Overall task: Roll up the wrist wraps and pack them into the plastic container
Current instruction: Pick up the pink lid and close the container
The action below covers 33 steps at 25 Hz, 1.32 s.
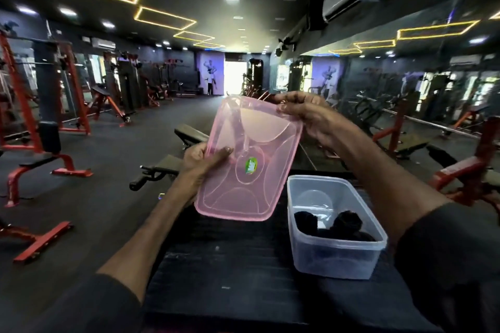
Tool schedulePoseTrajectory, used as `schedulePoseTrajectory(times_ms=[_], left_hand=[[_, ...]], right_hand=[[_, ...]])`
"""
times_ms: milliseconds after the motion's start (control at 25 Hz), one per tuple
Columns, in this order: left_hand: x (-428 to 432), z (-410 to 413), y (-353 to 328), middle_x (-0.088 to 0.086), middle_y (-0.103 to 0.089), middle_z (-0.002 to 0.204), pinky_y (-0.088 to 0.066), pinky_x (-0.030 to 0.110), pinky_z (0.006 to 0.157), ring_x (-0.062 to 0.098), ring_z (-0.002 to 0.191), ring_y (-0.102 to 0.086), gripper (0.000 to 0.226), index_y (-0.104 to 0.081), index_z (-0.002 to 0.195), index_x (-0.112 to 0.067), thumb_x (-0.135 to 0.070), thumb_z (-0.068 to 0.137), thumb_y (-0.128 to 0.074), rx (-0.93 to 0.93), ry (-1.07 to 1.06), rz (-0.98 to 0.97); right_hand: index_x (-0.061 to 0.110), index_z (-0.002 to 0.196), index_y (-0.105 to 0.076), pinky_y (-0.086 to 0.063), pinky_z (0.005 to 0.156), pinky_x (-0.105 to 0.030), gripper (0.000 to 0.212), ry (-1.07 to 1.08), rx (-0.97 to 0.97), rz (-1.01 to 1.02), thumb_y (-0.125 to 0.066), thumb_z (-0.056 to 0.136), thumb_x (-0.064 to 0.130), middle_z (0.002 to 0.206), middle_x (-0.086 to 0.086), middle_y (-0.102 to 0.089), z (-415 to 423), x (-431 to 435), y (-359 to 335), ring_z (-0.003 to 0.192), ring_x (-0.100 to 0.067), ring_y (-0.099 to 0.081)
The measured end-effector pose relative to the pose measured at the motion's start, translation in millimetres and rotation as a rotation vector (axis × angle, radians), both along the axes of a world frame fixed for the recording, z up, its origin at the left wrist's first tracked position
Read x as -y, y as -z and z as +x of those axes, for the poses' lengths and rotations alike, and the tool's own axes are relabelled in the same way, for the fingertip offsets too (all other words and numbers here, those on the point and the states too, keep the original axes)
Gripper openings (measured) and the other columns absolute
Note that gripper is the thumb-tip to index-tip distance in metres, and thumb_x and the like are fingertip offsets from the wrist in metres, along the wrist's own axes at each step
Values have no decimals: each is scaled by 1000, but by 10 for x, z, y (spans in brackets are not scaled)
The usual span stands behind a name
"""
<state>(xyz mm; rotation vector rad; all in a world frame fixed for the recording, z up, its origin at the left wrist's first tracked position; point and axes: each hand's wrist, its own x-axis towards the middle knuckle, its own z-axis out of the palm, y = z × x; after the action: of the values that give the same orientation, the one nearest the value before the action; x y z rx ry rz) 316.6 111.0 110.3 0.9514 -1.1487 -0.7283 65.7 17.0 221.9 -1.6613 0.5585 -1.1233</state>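
On the dark counter (216, 265) sits the clear container (338, 259) (black rolled wraps (347, 222) inside); left hand (200, 162) and right hand (305, 113) each pinch the pink lid (243, 197), held up beside it.

One pink lid (251, 130), one clear container (335, 259), two rolled black wraps (347, 221).

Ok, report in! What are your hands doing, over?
Left hand and right hand grip pink lid. Rolled wraps in open container. Nothing blocking.

wraps (346, 223) in container (338, 259), lid (243, 170) held left above
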Motion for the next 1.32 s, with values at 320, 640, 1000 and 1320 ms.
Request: schedulePoseTrajectory(times_ms=[320, 640, 1000, 1320], left_hand=[[126, -950, -322, 15, -77, 92, -61, 41, 78, 27, 80, -75, 23, -68, 110, -5, -23, 95, -67, -330, 437, 101], [415, -1583, 166, 6, -77, 82, -62, 31, 63, 18, 71, -74, 16, -60, 114, -3, -7, 100, -52, -213, 514, 224], [757, -1731, 728, 33, -62, 118, -62, 36, 69, 28, 87, -70, 51, -49, 131, 8, -12, 87, -66, -161, 361, 238], [1050, -1604, 1077, 33, -52, 137, -61, 48, 81, 39, 109, -64, 81, -49, 134, -1, -40, 73, -84, 0, 216, 407]], right_hand=[[-4, 126, -58, -56, 63, -24, 38, 266, 33, -36, -70, 94, 11, 90, -3, -72, -812, -204, 551, 69, -7, -69], [-9, 117, -58, -62, 62, -33, 33, 434, 94, 185, -70, 94, 12, 84, -11, -72, -1476, -159, 1223, 67, -19, -72], [11, 130, -56, -63, 79, -45, 68, 406, -103, 280, -86, 74, 33, 127, -22, -63, -1535, 182, 1650, 108, -35, -70], [35, 115, -60, -49, 105, -59, 56, 509, -503, 301, -71, 68, 65, 138, -13, -56, -1667, 833, 2183, 131, -35, -51]])
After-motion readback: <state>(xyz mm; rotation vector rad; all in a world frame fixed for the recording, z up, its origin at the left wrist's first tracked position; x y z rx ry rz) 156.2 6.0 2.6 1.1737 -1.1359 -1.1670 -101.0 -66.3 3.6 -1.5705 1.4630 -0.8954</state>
